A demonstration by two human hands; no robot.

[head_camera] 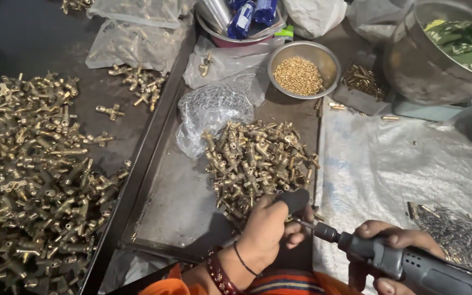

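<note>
Head view: a brass fitting (290, 219), mostly hidden, is gripped in the closed left hand (269, 226), a dark cap worn over its thumb. A grey power screwdriver (405, 265) is clasped in the closed right hand (391, 254), its bit pressed to the fitting. Just ahead, a heap of brass fittings (258, 161) is seen on the metal tray (176, 207), seemingly awaiting the tool. A far larger pile of fittings (34, 175) is spread at the left, probably finished work. A steel bowl of small screws (300, 75) is kept beyond. Roughly a third appears outstanding.
</note>
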